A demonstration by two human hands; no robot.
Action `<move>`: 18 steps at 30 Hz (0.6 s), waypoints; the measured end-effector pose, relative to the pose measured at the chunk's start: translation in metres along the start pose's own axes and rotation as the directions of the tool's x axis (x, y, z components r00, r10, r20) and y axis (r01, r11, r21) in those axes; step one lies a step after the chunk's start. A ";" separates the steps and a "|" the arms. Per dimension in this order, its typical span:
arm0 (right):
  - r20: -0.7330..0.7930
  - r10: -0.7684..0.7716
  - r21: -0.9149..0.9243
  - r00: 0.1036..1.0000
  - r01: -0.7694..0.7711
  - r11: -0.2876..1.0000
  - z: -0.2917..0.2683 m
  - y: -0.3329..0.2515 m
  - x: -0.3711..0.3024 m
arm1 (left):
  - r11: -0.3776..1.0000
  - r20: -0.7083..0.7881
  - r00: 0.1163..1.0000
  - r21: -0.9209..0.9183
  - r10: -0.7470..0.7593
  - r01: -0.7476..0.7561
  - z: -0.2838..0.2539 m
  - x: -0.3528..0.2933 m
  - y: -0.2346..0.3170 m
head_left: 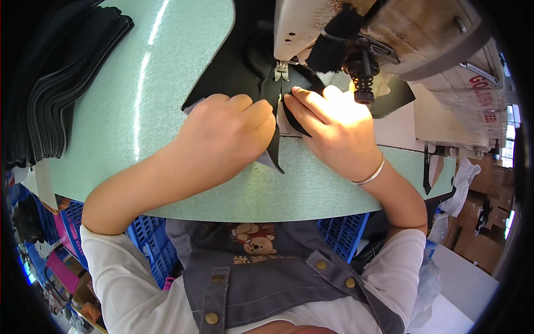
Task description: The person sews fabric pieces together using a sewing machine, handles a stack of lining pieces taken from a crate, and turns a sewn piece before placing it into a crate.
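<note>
Okay, from my end it's pretty crowded up top. The sewing machine head (328,28) leans in from the upper right, and its spring-loaded knob (363,78) blocks part of my view beside the right hand (336,125). There's a stack of dark pieces (78,83) at the far left of the pale green surface (167,72), and blue crates (342,234) below the near edge.

The black material (222,72) lies under the metal presser foot (281,70) and runs down beneath both hands, a pointed corner poking out below the left hand (233,128). That one's curled like a fist on it; can't tell if it's pinching. My right has its fingers stretched together, tips on the black edge, thumb hidden, so no idea on grip there either.
</note>
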State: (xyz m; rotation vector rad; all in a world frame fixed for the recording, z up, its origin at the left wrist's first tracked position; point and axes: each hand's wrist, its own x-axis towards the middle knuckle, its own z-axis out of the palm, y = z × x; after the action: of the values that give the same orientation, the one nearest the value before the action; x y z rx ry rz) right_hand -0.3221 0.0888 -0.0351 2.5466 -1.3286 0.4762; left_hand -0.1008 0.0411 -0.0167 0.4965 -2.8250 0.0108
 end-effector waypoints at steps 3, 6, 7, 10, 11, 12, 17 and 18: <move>-0.029 -0.019 -0.020 0.999 0.018 1.000 0.003 0.003 0.002 | 1.000 -0.032 0.999 -0.028 -0.013 0.012 0.004 0.000 -0.002; -0.030 -0.029 -0.051 0.999 0.027 0.998 0.002 0.003 0.001 | 0.998 -0.057 0.998 -0.068 -0.022 0.018 0.007 0.001 -0.004; -0.021 -0.027 -0.074 0.999 0.026 0.997 0.002 0.003 0.001 | 0.996 -0.078 0.997 -0.086 -0.023 0.016 0.008 0.001 -0.004; -0.041 -0.021 -0.101 0.999 0.017 0.995 0.002 0.003 0.003 | 0.992 -0.094 0.995 -0.124 -0.028 0.016 0.010 0.002 -0.007; -0.042 -0.023 -0.100 0.999 0.018 0.995 0.003 0.002 0.004 | 0.992 -0.093 0.995 -0.122 -0.028 0.017 0.011 0.002 -0.007; -0.035 -0.021 -0.121 0.999 0.016 0.993 0.003 0.002 0.005 | 0.990 -0.098 0.995 -0.137 -0.036 0.022 0.011 0.002 -0.008; -0.024 -0.046 -0.168 0.999 0.042 0.985 0.004 0.000 0.009 | 0.981 -0.127 0.990 -0.189 -0.057 0.033 0.014 0.003 -0.012; -0.002 -0.032 -0.157 0.999 0.032 0.987 0.003 -0.003 0.008 | 0.984 -0.106 0.992 -0.173 -0.069 0.050 0.011 0.003 -0.013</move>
State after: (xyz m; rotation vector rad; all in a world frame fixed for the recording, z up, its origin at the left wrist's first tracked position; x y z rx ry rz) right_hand -0.3148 0.0833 -0.0346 2.4328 -1.2682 0.3563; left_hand -0.1024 0.0275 -0.0269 0.5235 -2.6705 -0.2059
